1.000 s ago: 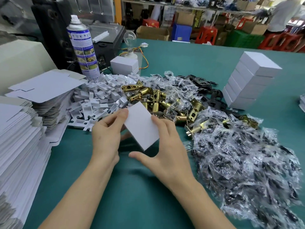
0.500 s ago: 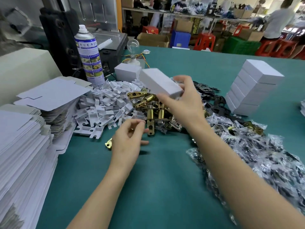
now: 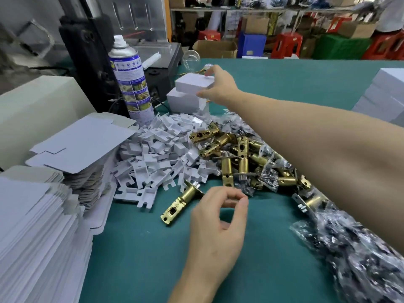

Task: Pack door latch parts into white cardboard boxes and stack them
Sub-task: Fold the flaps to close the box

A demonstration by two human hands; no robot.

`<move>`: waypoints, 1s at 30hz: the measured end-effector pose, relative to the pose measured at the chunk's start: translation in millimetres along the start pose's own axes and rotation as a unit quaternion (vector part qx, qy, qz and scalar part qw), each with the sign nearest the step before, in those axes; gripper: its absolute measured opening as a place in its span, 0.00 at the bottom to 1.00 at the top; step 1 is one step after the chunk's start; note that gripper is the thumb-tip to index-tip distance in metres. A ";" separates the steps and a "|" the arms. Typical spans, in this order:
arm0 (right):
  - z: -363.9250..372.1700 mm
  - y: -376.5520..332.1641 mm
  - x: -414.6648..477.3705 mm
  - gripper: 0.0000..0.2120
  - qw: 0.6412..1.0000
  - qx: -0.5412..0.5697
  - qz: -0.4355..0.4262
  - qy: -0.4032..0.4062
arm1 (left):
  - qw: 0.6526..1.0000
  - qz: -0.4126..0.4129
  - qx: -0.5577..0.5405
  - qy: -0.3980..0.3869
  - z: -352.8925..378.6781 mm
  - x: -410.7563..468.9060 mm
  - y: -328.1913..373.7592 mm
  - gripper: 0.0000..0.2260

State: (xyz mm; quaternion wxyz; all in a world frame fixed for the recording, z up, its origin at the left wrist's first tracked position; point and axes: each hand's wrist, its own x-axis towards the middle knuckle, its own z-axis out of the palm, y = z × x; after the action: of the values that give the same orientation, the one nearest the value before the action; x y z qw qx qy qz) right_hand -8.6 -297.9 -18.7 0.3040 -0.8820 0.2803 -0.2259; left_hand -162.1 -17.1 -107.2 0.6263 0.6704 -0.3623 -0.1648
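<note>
My right hand (image 3: 219, 85) reaches far across the table and grips a closed white box (image 3: 193, 83), which sits on top of another white box (image 3: 185, 101) beside the spray can. My left hand (image 3: 218, 224) hovers low over the green table, thumb and fingers curled toward each other with nothing between them. A single brass latch (image 3: 180, 203) lies just left of it. A pile of brass latches (image 3: 236, 158) lies ahead, beside a heap of white plastic inserts (image 3: 157, 154). Bagged parts (image 3: 354, 248) spread under my right forearm.
Flat box blanks (image 3: 32, 226) are stacked at the left, more (image 3: 80, 141) behind them. A spray can (image 3: 131, 79) stands by a black machine (image 3: 91, 53). A stack of packed white boxes (image 3: 384, 95) stands at the right edge. A person's white-clothed torso shows at the far right.
My right hand carried the closed box from in front of me to the far left and set it on the other box. My left hand let go of it and stayed low.
</note>
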 end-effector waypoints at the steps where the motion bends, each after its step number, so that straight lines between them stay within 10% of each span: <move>1: 4.3 0.2 7.3 0.30 1.000 -0.004 -0.011 -0.005 | 1.000 0.001 -0.002 -0.004 0.0 0.7 -0.1 0.04; 13: 35.9 11.7 39.7 0.31 0.989 -0.130 -0.038 -0.066 | 0.995 0.064 0.053 -0.051 3.8 4.5 -3.2 0.03; 22: 17.1 -48.9 -32.9 0.18 0.921 -0.133 -0.305 0.201 | 0.995 0.052 0.068 -0.045 -0.3 5.0 -0.3 0.04; 26: 34.1 -97.9 -86.0 0.21 0.832 -0.205 -0.515 0.025 | 0.994 0.049 0.083 -0.043 -1.2 5.6 2.2 0.05; 30: 85.1 -123.3 -121.8 0.36 0.757 -0.361 -0.526 -0.143 | 0.991 0.004 0.100 -0.085 -1.2 6.3 -1.8 0.06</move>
State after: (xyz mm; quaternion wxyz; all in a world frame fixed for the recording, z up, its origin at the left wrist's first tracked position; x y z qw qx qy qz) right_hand -6.4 -104.9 -25.4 -0.1674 -0.9569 -0.2137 -0.1030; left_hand -156.4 -20.6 -107.3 0.5239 0.7118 -0.4313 -0.1815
